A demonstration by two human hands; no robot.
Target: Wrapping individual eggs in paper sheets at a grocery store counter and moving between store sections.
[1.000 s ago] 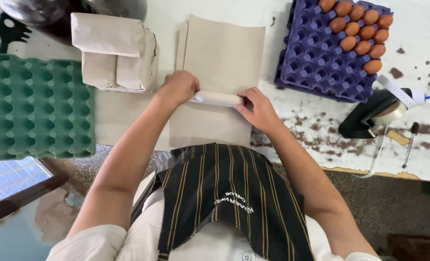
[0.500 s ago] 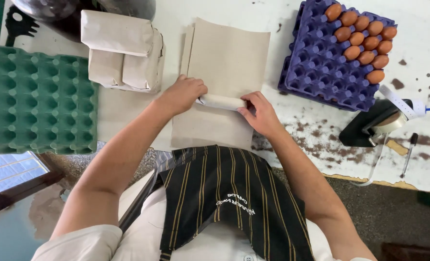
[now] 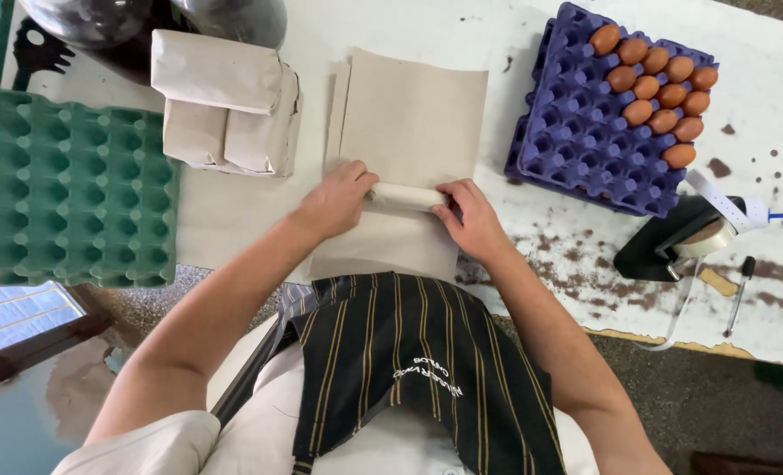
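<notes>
A stack of beige paper sheets point(image 3: 409, 114) lies on the white table in front of me. Across its middle sits a tight paper roll point(image 3: 405, 195). My left hand point(image 3: 337, 199) grips the roll's left end and my right hand point(image 3: 467, 216) grips its right end, fingers curled over it. What is inside the roll is hidden. A purple egg tray point(image 3: 576, 149) at the right holds several brown eggs point(image 3: 655, 88) along its far side.
Several wrapped paper packets point(image 3: 224, 105) are piled at the upper left of the sheets. A stack of green egg trays point(image 3: 66, 189) fills the left side. A black tape dispenser point(image 3: 682, 242) and a pen point(image 3: 739, 290) lie at the right, near the table's front edge.
Both hands have stayed on the roll. It has rolled slightly farther up the sheet, away from me.
</notes>
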